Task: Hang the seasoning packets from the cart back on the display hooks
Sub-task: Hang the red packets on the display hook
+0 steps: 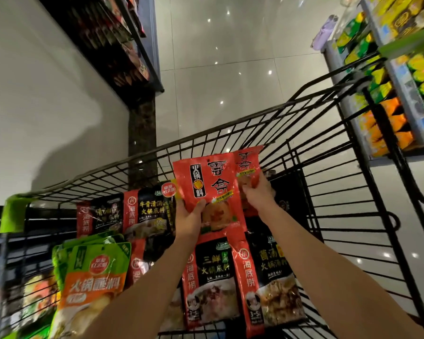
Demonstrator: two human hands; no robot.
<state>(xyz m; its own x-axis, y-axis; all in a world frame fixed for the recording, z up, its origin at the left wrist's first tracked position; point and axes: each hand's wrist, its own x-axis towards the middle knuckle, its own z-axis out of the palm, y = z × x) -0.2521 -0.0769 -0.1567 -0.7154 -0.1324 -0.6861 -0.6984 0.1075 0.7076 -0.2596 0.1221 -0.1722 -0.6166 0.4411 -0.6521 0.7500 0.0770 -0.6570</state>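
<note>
Both hands (189, 221) gripping red packets (206, 182), above cart (328, 167)

We see black wire cart (304, 152) on glossy tile floor (218, 57); inside lie black-and-red packets (211, 280) and green-orange packets (93, 277).

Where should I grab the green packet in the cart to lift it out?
Pinch the green packet by its flat top edge, reaching down from above. It stands nearly upright at the cart's left side, top edge free, with other packets crowding its right side.
</note>
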